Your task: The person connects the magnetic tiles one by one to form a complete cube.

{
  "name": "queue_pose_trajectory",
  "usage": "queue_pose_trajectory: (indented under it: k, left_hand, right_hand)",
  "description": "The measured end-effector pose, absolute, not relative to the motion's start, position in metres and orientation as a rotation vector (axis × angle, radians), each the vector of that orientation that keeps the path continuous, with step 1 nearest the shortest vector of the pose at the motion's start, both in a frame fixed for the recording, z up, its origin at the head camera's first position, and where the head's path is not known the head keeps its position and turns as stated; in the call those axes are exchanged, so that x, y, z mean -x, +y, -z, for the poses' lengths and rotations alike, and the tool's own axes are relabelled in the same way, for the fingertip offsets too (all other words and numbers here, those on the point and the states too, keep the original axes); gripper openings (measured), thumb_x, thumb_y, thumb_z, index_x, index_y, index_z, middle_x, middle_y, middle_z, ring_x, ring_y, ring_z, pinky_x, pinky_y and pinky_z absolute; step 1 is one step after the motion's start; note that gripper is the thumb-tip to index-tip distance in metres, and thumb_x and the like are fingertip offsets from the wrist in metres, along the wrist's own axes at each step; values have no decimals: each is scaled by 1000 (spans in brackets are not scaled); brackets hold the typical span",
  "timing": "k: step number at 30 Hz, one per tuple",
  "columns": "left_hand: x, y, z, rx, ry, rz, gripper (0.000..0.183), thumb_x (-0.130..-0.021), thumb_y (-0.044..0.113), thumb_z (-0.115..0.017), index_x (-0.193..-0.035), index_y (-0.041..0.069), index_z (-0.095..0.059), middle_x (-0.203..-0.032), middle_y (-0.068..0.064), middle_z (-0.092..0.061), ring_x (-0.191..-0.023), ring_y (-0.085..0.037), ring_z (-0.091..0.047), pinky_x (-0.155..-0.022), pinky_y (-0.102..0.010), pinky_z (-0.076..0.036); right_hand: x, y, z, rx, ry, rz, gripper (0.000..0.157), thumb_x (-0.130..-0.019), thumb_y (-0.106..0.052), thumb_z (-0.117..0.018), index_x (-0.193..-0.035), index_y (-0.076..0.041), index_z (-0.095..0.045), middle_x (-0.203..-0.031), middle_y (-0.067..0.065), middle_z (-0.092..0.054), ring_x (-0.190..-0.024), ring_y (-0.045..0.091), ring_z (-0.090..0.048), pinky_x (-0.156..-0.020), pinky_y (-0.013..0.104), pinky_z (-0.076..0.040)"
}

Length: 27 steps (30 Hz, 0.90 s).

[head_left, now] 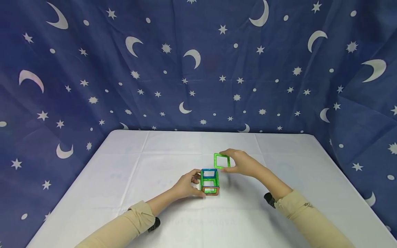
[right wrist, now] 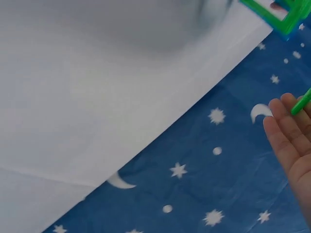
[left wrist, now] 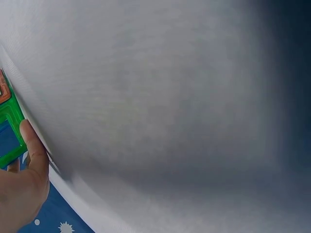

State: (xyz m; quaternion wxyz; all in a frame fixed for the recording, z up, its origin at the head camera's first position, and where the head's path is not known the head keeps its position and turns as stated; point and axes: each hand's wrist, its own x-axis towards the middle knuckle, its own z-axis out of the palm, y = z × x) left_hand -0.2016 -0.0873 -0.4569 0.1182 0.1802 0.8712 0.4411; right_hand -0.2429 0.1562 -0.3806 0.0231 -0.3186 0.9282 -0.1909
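Note:
A small box of see-through magnetic tiles [head_left: 211,194] stands on the table, with green sides, a blue tile at the back and an orange one in front. My left hand [head_left: 185,186] grips it from the left, thumb by the front corner and fingers toward the back. In the left wrist view, the thumb lies along a green tile [left wrist: 17,114]. Up and to the right of the box, my right hand [head_left: 243,163] pinches a green square magnetic tile [head_left: 215,161] between thumb and fingers. The right wrist view catches only one end of this tile [right wrist: 302,103].
A white cloth covers the table [head_left: 167,148]. Behind and around it hangs a dark blue curtain [head_left: 211,103] printed with white moons and stars. A black band [head_left: 270,199] shows at the right sleeve, another dark band [head_left: 154,224] at the left.

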Motion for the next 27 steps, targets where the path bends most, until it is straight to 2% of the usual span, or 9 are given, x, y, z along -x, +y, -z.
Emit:
queue_pose_trajectory:
  k: [10,13,17,22,27]
  left_hand:
    - [202,-89,459,-544,2541,-1297,79,-67,17,-86,-132,-1,-45,-117,-14,-60,-98,-21,-57,-85,-36,-50]
    - [201,-91,458,-580,2538,-1316,77,-68,21,-85,-131,-1,-46,-116,-15,-60,-97,-21,-57,-85,-37,-51]
    - [200,-93,456,-653,2541,-1324,77,-68,27,-85,-128,-1,-46,-113,-15,-60,-92,-17,-56,-80,-32,-51]
    - [202,-90,459,-580,2518,-1307,75,-68,20,-85,-130,1,-46,-116,-15,-60,-97,-20,-56,-84,-35,-51]
    - [203,-88,459,-557,2533,-1285,75,-68,16,-85,-131,2,-46,-117,-13,-60,-97,-20,-56,-84,-36,-50]
  right_hand:
    - [223,131,380,972,2784,552,60,-79,-28,-76,-128,-1,-55,-128,13,-60,-120,29,-55,-98,42,-47]
    - [221,126,383,990,2769,544,58,-79,-28,-76,-126,0,-57,-124,13,-62,-116,27,-59,-95,41,-49]
    - [220,121,388,1038,2750,533,55,-78,-28,-77,-122,1,-59,-119,12,-65,-108,25,-62,-90,38,-52]
    - [221,116,393,1091,2715,521,52,-78,-27,-77,-119,1,-61,-116,13,-67,-105,25,-64,-86,35,-54]
    - [221,115,394,1096,2697,495,54,-78,-30,-77,-119,1,-61,-116,13,-66,-106,26,-64,-87,37,-53]
